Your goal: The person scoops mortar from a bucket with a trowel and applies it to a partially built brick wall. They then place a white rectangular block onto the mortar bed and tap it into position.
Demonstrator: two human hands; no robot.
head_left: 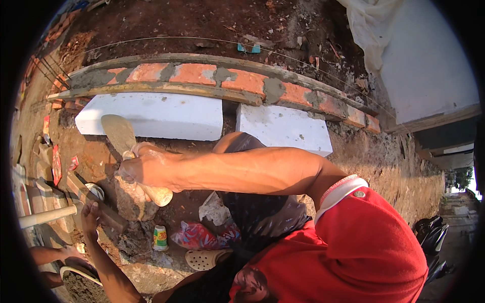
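My right hand [146, 166] is closed round the wooden handle [160, 194] of a mortar-coated trowel [116, 129], its blade tilted up in front of a white block [166, 113]. My left hand [91, 217] is lower, at the left, fingers curled beside a wooden board [108, 217] and the end of a pale pole [45, 217]; what they grip, if anything, I cannot make out. A bucket of wet mortar [81, 288] stands below it. Beyond the blocks, a low brick course [242, 81] with mortar joints runs between timber boards.
A second white block [278, 126] lies right of the first. A string line crosses over dirt. Rebar stands at the upper left. Another person's bare limbs [43, 256] reach in at lower left. A green-labelled cup [160, 237] and plastic packets [197, 235] lie by my legs.
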